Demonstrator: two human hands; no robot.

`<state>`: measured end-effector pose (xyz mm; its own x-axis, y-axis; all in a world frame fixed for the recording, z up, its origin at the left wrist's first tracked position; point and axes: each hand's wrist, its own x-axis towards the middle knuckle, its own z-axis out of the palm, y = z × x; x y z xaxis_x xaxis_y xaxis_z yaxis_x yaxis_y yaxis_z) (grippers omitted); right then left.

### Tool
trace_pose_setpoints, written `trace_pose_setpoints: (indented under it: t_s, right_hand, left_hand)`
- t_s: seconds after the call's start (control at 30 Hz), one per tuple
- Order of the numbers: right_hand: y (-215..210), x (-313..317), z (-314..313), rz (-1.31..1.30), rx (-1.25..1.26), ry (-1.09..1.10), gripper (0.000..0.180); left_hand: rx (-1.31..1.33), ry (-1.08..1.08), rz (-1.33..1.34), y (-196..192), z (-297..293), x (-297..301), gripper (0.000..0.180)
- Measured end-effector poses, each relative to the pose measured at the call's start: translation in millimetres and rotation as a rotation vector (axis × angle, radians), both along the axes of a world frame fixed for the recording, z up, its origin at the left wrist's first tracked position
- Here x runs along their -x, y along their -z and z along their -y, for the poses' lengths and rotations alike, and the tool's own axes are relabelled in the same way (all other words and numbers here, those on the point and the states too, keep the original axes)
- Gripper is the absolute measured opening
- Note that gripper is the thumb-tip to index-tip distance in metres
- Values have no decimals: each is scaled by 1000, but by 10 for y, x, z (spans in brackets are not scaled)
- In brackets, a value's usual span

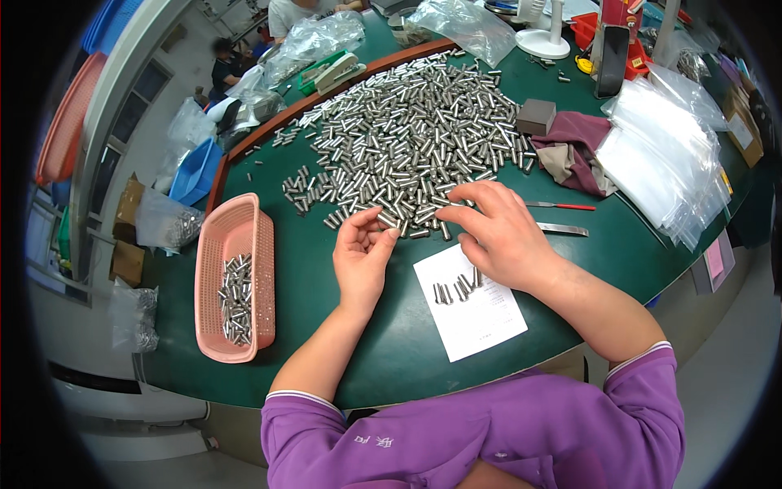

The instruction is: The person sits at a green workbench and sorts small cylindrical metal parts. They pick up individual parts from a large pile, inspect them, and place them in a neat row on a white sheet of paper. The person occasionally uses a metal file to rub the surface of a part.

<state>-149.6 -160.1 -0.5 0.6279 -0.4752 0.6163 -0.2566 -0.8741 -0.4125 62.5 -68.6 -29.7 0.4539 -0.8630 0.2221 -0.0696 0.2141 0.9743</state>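
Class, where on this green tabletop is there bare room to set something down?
Bare patches: between the pink basket and the left forearm; between that forearm and the white paper; and between the right forearm and the plastic bags. Crowded: the far middle, under the metal pin heap, and the right rear, around a maroon cloth.

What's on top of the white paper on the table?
Small metal pins sit in little groups on the white paper. The right hand covers the paper's upper right corner, so anything there cannot be seen.
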Motion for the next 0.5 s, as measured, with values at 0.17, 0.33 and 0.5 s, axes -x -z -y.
trace_pose_setpoints:
  t_s: [0.17,0.33,0.5]
  right_hand:
    - [5,-2,-10,11,1,-15,34]
    - [36,-9,-10,18,-16,-38,34]
    - [11,-12,8,-7,-8,-46,37]
  left_hand:
    - [61,-139,63,47,142,-347,35]
    - [29,-196,81,-211,606,-971,40]
    - [82,-229,62,-446,1533,-1633,45]
